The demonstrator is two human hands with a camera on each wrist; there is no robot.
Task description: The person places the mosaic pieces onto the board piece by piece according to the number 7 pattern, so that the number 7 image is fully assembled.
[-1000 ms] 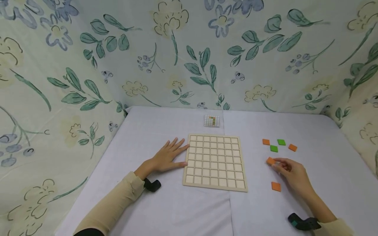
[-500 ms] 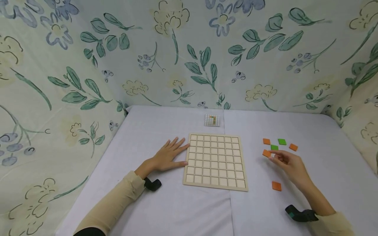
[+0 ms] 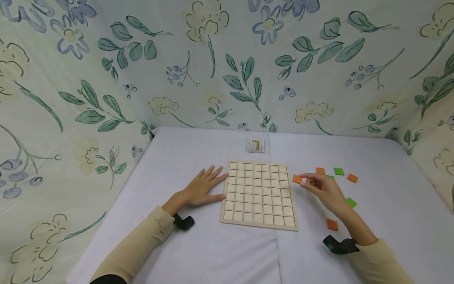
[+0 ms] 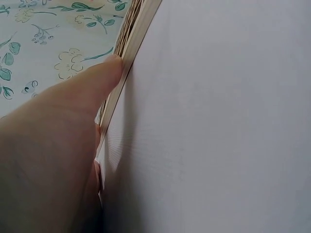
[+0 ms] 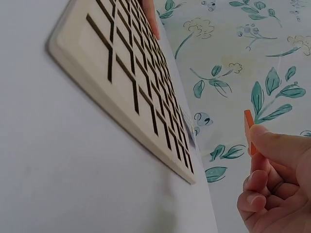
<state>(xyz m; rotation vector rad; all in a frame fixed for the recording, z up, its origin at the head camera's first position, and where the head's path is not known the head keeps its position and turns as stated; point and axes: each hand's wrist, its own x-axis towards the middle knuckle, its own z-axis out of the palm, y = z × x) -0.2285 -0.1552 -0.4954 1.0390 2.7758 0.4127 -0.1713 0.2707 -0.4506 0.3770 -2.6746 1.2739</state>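
Note:
A wooden grid board (image 3: 259,225) with bare square cells lies mid-table. My left hand (image 3: 200,189) rests at its left edge, fingers spread; the left wrist view shows the thumb (image 4: 104,77) against the board's side. Just beyond the board's right edge, my right hand (image 3: 324,189) pinches an orange square tile (image 3: 297,179) between thumb and fingertips. In the right wrist view that orange tile (image 5: 250,131) is seen edge-on, raised off the table.
Right of the board lie loose orange tiles (image 3: 332,225) and green tiles (image 3: 339,171), one green tile partly hidden behind my right hand. Behind the board is a small card with a coloured grid pattern (image 3: 255,145). A floral cloth (image 3: 198,79) hangs at the back.
My right hand has carried the orange tile leftward and away from me, from among the loose tiles to beside the board's right edge. My left hand has stayed in place.

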